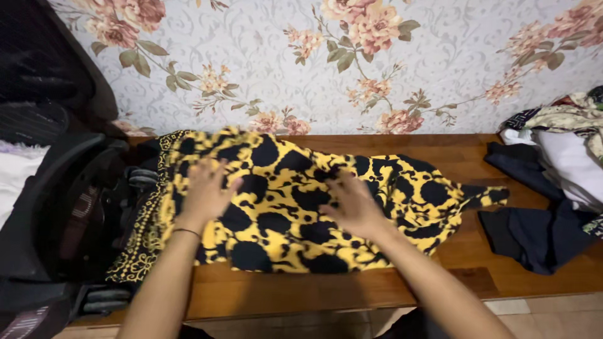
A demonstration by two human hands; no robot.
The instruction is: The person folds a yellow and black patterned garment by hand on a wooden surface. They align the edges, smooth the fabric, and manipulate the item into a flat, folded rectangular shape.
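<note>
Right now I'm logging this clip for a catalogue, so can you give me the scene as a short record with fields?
Setting: wooden table against a floral-papered wall
Main item: yellow and black patterned garment, spread flat on the table
Left hand: palm down on the garment's left part, fingers spread
Right hand: palm down on the garment's middle, fingers spread
Wrist: thin dark band on the left wrist
To the right: dark navy cloth and a pile of mixed clothes
To the left: black chair
</note>
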